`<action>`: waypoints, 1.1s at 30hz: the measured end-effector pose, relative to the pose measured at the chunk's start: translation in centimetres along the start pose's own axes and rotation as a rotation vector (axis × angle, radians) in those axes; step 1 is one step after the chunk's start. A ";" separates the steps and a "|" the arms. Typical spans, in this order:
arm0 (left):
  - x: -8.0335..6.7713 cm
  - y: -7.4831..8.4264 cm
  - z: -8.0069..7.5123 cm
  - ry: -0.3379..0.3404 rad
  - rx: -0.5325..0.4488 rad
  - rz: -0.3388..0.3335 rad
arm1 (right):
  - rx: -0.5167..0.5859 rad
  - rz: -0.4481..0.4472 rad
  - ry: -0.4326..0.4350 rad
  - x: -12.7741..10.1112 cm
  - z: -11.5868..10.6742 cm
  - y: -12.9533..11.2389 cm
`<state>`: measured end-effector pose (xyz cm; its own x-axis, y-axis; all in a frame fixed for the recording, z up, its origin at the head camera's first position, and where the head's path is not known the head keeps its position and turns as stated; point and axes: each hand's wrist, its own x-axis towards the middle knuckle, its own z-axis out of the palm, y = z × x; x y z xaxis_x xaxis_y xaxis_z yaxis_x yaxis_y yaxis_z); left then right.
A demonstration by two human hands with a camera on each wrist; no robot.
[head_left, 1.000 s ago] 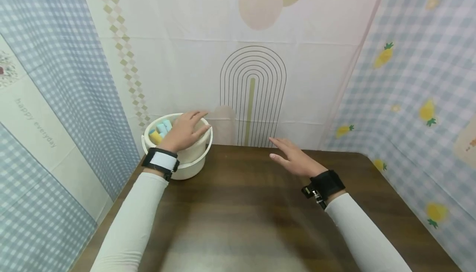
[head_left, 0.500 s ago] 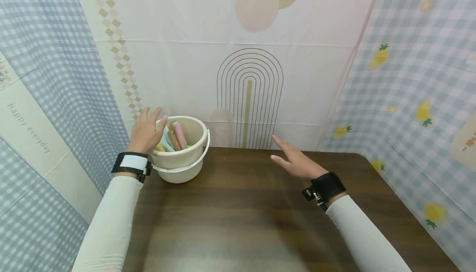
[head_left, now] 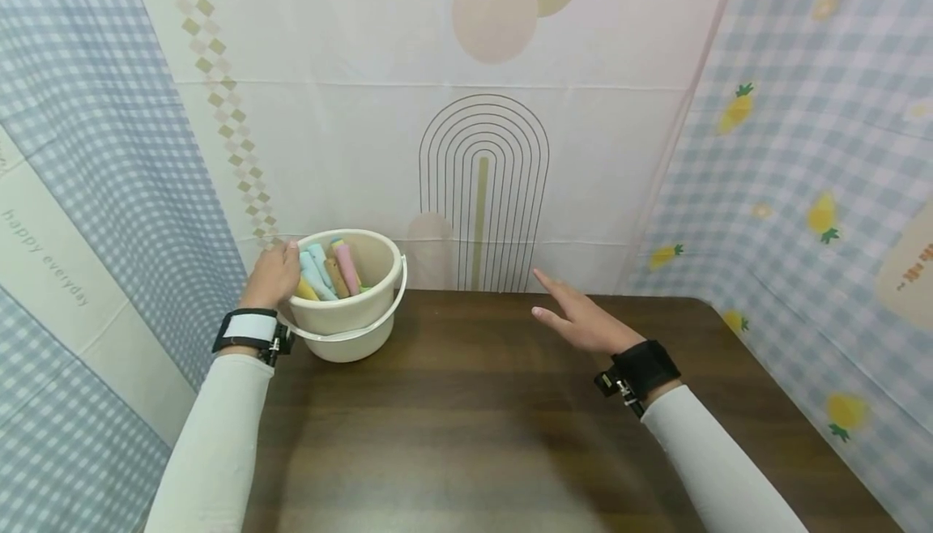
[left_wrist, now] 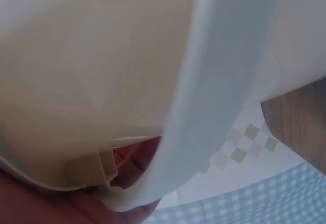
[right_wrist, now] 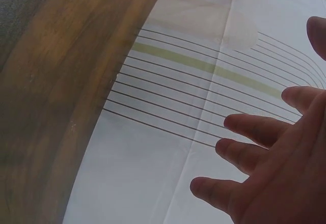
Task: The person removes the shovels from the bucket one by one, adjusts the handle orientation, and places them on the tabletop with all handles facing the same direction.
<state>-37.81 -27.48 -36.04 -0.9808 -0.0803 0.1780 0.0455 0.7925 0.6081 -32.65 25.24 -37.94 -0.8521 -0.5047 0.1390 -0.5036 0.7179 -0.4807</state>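
Observation:
On the far left of the table, a cream bucket (head_left: 357,312) stands upright with its white handle (head_left: 397,302) hanging down in front. Several stick-like pieces in light blue, yellow, brown and pink (head_left: 347,267) lean inside; their exact kind cannot be told. My left hand (head_left: 271,275) grips the bucket's left rim. In the left wrist view, its fingers (left_wrist: 137,160) curl under the rim beside the handle's joint, and the handle (left_wrist: 204,107) crosses close to the camera. Well to the bucket's right, my right hand (head_left: 586,318) hovers over the table, fingers extended, holding nothing.
The brown wooden table (head_left: 452,403) ends at the back against a white printed cloth (head_left: 350,144). Blue checked cloth (head_left: 146,136) hangs along the left side, and a pineapple-print checked cloth (head_left: 773,217) along the right.
My left hand has moved left from above the bucket, past its left side, then down onto the rim, which it now grips. The right hand has stayed nearly still.

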 end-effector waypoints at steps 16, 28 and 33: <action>-0.1 0.6 0.9 0.003 -0.041 -0.009 | 0.035 -0.006 -0.008 0.1 0.3 -0.6; 0.3 2.4 2.8 0.011 -0.062 0.002 | 0.045 -0.013 -0.009 -0.2 0.9 -0.3; 0.5 3.3 3.4 0.001 -0.059 0.003 | 0.022 -0.021 0.003 -0.4 1.0 -0.1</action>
<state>-38.75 -22.86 -36.57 -0.9803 -0.0792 0.1807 0.0592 0.7557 0.6523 -32.13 24.89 -38.84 -0.8418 -0.5180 0.1518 -0.5182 0.6967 -0.4961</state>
